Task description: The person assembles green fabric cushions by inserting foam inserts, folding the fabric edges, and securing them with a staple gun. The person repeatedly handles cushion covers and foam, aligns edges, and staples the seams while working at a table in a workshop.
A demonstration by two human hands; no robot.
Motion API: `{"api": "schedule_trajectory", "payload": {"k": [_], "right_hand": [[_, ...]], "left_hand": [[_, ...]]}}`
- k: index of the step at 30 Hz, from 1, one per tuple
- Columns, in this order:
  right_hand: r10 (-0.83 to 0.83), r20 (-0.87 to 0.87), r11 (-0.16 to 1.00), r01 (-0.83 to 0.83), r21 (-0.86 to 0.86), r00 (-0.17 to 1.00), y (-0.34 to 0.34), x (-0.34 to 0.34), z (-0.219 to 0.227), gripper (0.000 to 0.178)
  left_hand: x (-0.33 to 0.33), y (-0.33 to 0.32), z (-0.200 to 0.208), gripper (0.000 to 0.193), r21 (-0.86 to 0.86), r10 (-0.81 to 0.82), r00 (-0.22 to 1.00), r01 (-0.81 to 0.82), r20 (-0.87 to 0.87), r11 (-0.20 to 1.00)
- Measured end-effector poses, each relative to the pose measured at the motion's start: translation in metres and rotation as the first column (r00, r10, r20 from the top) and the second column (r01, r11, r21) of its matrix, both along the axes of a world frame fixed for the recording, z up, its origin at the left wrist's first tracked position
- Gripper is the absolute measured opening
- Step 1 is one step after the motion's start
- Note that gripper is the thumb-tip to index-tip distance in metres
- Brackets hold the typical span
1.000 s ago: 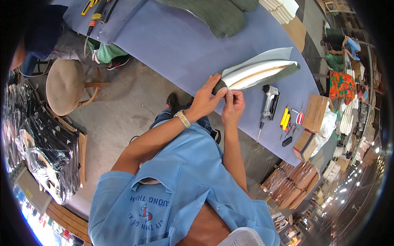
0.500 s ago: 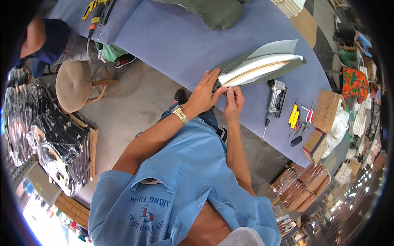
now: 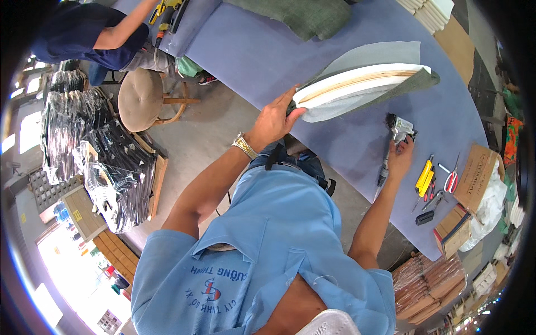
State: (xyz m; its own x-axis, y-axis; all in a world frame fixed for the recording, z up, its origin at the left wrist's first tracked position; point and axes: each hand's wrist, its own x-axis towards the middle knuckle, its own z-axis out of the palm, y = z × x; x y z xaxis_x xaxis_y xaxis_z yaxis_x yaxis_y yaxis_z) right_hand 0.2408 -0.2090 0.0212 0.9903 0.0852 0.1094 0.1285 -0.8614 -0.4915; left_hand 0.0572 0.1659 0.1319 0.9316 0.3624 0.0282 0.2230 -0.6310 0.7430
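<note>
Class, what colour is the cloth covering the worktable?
Purplish blue worktable cloth, seen best in the head view.

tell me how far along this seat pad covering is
Done so far: grey fabric is laid under the foam-and-wood seat pad on the purple table. In hand: the left hand holds the pad's end tilted up, while the right hand rests on the staple gun. Left: the fabric edges hang loose, seemingly unfastened.

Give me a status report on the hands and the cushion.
Left hand grips the cushion by its end. Right hand on the staple gun. Pliers and scissors lie beside it.
</note>
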Motion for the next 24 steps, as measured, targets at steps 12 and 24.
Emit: {"api": "schedule_trajectory", "payload": {"k": [12,24], "right_hand": [[-0.115,-0.383,0.845,0.293,0.448,0.916,-0.01,-0.003,0.036,0.053],[0.513,-0.141,0.75,-0.363,0.553,0.847,0.169,-0.13,0.195,0.057]], "left_hand": [[0.01,0.008,-0.006,0.068,0.01,-0.107,0.991,0.107,0.078,0.994],[0.006,0.009,-0.009,0.069,0.006,-0.09,0.987,0.091,0.134,0.996]]}}
